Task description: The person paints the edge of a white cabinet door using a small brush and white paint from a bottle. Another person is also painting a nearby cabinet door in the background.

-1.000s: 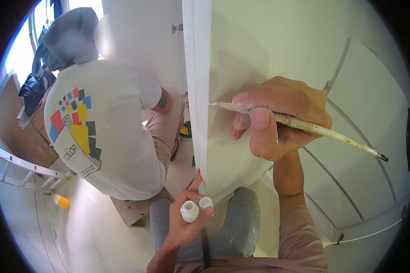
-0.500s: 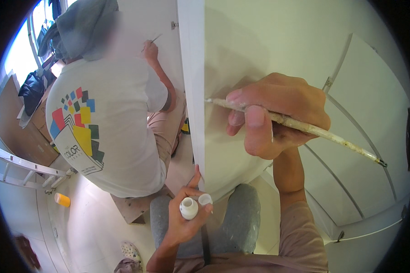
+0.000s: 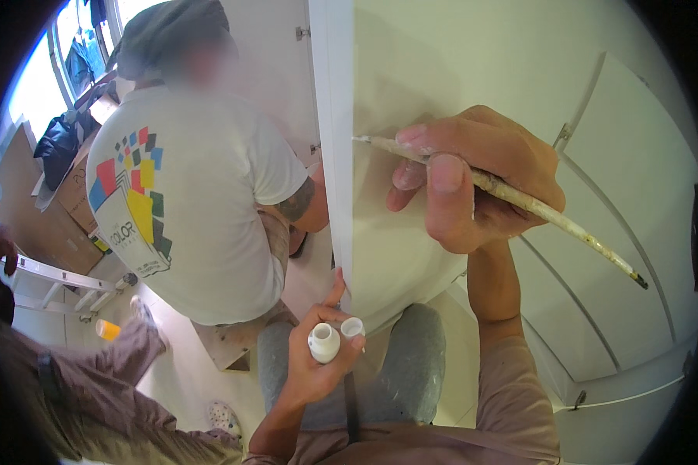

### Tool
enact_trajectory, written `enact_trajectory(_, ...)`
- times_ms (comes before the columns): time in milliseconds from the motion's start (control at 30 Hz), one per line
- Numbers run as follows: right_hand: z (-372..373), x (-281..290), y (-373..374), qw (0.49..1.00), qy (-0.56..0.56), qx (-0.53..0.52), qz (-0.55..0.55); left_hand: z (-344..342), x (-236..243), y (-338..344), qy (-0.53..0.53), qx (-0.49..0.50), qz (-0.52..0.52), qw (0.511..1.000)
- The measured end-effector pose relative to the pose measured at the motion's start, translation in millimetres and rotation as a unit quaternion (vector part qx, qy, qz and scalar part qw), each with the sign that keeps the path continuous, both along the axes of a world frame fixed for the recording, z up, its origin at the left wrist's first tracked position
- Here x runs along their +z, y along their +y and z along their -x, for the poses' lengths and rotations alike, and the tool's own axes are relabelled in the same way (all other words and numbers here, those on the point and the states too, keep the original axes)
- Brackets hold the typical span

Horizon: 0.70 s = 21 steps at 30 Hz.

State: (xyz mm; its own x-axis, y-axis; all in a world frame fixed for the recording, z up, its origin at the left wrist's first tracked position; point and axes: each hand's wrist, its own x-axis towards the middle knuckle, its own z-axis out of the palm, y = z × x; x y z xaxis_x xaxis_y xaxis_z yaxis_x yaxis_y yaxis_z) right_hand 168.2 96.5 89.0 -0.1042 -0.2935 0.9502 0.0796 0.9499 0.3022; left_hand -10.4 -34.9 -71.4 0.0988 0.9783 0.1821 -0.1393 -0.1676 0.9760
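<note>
My right hand (image 3: pixel 496 174) pinches a thin paint-smeared brush (image 3: pixel 570 225). The white-tipped end touches or nearly touches the front edge of a pale upright door panel (image 3: pixel 419 54); the dark handle end points down to the right. White paint marks my fingertips. Lower down, my left hand (image 3: pixel 312 380) holds a small open white bottle (image 3: pixel 324 346) upright. A small round white cap (image 3: pixel 352 328) sits beside its mouth, between my thumb and fingers. The left forefinger is stretched up against the panel's lower edge.
A co-worker in a white printed shirt (image 3: pixel 202 186) sits low, left of the panel. Another person's brown-trousered legs (image 3: pixel 101 395) stand at lower left. A ladder (image 3: pixel 62 279), an orange cup-like thing (image 3: pixel 108 330) and cardboard boxes (image 3: pixel 39 209) are at left. Curved white doors (image 3: pixel 620 178) are at right.
My right hand and brush have shifted slightly up along the panel edge. The co-worker's raised arm has dropped, its hand now hidden behind the panel. A second person has stepped in at lower left.
</note>
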Motion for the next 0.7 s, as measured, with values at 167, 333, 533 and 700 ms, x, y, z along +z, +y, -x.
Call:
enact_trajectory(167,15.6,-5.9,-36.1,0.999,-0.034,-0.002,-0.020,13.0,-4.8,-21.8,-0.012,-0.007,-0.023,1.000)
enact_trajectory(333,26.9,-4.6,-61.8,0.998,-0.037,-0.052,-0.025,26.8,-5.4,-38.7,-0.021,-0.021,-0.045,0.999)
enact_trajectory(533,44.5,-6.3,-89.5,0.997,-0.046,-0.054,-0.032,41.3,-12.5,-57.9,-0.032,-0.028,-0.074,0.996)
enact_trajectory(700,63.2,-10.2,-118.1,0.997,-0.021,-0.065,-0.046,56.4,-23.4,-79.2,-0.032,-0.032,-0.080,0.996)
